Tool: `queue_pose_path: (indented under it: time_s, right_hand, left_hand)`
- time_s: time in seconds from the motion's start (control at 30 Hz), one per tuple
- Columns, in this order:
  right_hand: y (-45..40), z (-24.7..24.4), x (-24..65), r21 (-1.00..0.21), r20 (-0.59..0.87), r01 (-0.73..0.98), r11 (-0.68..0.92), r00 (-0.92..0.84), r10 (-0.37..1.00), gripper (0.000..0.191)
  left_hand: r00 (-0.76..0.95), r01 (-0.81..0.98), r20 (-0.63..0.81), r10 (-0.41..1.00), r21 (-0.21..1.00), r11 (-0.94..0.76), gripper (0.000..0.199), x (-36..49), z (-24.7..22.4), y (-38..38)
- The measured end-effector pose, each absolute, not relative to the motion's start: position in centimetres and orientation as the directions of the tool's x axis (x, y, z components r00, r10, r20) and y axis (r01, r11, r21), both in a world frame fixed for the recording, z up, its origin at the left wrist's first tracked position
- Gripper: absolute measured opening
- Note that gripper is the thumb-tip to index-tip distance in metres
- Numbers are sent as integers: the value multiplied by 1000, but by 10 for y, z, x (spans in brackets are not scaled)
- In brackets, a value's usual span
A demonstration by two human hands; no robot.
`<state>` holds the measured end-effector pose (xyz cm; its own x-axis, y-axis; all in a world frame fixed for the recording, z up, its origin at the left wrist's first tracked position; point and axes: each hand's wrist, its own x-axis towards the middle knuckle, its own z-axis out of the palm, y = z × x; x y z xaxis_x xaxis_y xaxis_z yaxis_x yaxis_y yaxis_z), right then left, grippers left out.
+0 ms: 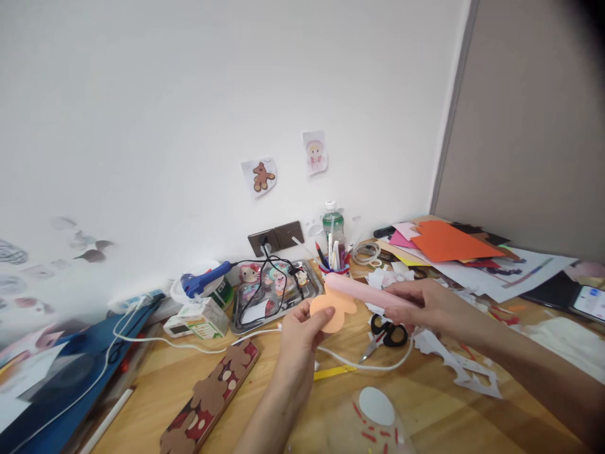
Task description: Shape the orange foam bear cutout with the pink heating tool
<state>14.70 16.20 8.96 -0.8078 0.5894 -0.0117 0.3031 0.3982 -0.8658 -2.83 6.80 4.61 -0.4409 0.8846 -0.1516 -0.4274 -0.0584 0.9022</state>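
White wall [189, 94] fills the space beyond my hands, with a bear picture [263, 177] and a doll picture [315, 155] stuck on it, and a wooden worktop [155, 372] spreads out beneath them. My left hand [305, 325] pinches a peach cut-out [341, 307] with rounded lobes, thumb uppermost, and holds it up above the worktop. My right hand [411, 302] is wrapped around the thick end of a pink wand [362, 292], whose tip overlaps the upper edge of the cut-out; whether the two touch I can't tell. A white cord [373, 368] curves below my hands.

Just below my right hand lie black-handled scissors [388, 331], with white paper scraps [454, 362] nearby. Farther out to its right, orange sheets [456, 241] top a pile of coloured paper. Beyond the wand's tip stand a pen cup [334, 270] and a bottle [333, 222]. Past my left hand sits a metal tray [249, 326], with a blue glue gun [205, 280] to its left. Nearer me, left of that wrist, lies a brown bear-decorated box [208, 394].
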Motion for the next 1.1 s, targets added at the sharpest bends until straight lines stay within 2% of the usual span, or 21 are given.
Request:
queue_pose_path:
  time_s: [0.13,0.23,0.47,0.57,0.83,0.9,1.03,1.1]
  right_hand:
    - [176,85,153,-904,-5,298,306,-724,689,30]
    - [185,84,156,-947,29,222,233,-663,748,30]
    - [168,87,149,-910,-53,276,311,-819,572,29]
    - [161,80,142,-937,-82,248,245,-839,538,30]
    - [158,70,136,-936,-78,252,247,-829,554,32]
    - [159,70,136,-935,-82,258,243,-825,559,31]
    - [167,72,140,-944,-32,239,229,-756,654,29]
    - [169,75,142,-943,-24,234,238,-759,651,29]
  left_hand:
    - [-471,-435,-158,868,898,-73,24,-33,49,68]
    - [-484,-451,-158,861,888,-91,26,-35,51,68]
    - [-473,-507,-193,860,858,-86,22,-32,54,66]
    - [-462,-517,-211,861,853,-68,26,-30,51,67]
    - [-441,-499,-268,857,867,15,29,-24,43,71]
    - [-457,-501,-261,850,865,-4,27,-24,44,71]
    - [-499,-510,-246,831,858,-52,23,-27,50,67]
    - [-495,-497,-227,839,866,-59,21,-28,51,66]
